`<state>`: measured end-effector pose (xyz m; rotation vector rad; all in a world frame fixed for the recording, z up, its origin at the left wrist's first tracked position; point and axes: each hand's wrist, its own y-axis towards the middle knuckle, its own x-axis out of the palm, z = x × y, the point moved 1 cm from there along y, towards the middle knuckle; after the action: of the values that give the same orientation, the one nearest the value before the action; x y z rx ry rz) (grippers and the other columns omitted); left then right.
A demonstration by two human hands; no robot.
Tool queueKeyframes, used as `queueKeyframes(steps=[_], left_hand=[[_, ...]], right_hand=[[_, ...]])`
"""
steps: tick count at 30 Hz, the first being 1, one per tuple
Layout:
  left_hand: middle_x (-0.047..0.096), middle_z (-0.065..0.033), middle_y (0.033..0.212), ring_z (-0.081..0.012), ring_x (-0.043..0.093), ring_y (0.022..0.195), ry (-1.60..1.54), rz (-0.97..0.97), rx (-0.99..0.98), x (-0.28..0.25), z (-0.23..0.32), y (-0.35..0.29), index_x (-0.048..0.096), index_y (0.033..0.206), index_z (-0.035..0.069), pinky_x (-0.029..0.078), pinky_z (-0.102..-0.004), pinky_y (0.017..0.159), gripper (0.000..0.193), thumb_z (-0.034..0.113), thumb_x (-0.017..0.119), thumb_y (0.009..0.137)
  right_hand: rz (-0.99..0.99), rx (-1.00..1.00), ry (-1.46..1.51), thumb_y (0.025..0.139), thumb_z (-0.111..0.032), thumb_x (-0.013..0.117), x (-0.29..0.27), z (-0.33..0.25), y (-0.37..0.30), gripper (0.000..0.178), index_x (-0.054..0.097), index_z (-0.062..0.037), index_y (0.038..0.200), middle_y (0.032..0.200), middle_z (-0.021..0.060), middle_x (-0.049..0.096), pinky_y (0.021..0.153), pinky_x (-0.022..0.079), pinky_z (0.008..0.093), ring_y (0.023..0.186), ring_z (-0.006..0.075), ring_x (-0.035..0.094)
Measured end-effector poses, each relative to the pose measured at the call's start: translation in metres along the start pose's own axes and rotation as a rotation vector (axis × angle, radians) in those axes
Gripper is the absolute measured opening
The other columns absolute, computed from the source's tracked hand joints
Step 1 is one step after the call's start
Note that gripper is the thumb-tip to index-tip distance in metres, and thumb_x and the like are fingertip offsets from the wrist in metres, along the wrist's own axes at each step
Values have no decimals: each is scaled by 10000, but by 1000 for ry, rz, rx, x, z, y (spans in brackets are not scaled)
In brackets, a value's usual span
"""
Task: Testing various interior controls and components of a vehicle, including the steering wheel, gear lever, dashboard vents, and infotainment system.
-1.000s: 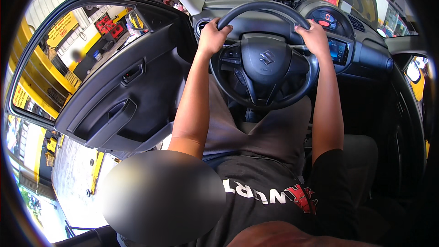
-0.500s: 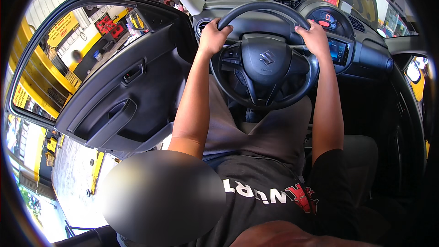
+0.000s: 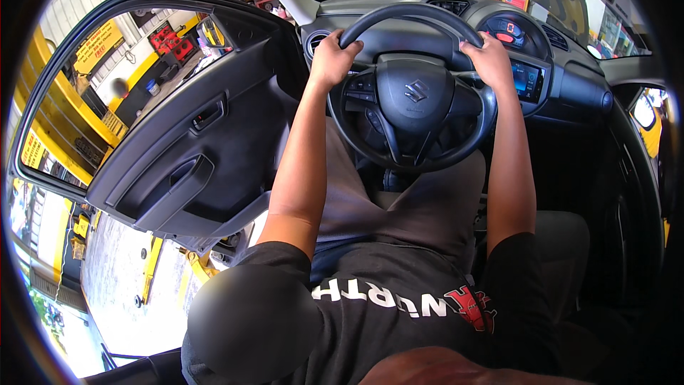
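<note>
Both of my hands are on the black steering wheel (image 3: 415, 93) of a car. My left hand (image 3: 331, 62) grips the upper left of the rim, its thumb lying over the inner side. At the upper right, my right hand (image 3: 489, 62) is closed round the rim in the same way. Both arms reach forward, bare below black short sleeves. Beyond the wheel are the dashboard (image 3: 399, 34), a lit instrument display (image 3: 507, 29) and a blue-lit screen (image 3: 526, 80) to the right.
The driver's door (image 3: 192, 171) stands wide open at left, its window frame bent by the lens. Outside are yellow posts (image 3: 68, 117), a red tool panel (image 3: 171, 43) and a workshop floor (image 3: 114, 278). A dark seat (image 3: 563, 249) is at my right.
My hands stay where they were on the wheel. The blurred patch at lower left has shifted down, showing more of my left sleeve and the floor. The instrument display looks slightly different.
</note>
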<state>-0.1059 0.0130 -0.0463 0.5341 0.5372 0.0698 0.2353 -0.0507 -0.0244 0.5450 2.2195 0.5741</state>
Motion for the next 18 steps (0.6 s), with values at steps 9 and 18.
queueKeyframes(steps=[9, 18], left_hand=[[713, -157, 832, -267, 696, 788, 9, 6, 3, -1, 1, 0, 706, 1131, -14, 528, -389, 782, 439, 341, 729, 873], [659, -104, 782, -207, 630, 708, 5, 20, 49, 0, 3, -2, 696, 1100, -21, 494, -359, 699, 396, 309, 734, 883]], right_hand=[[0, 8, 4, 883, -333, 723, 1, -1, 0, 397, 711, 14, 1077, 961, 248, 731, 868, 524, 422, 957, 402, 708], [-16, 32, -11, 883, -336, 722, -1, -2, -2, 413, 715, 16, 1098, 973, 246, 738, 875, 525, 419, 975, 402, 712]])
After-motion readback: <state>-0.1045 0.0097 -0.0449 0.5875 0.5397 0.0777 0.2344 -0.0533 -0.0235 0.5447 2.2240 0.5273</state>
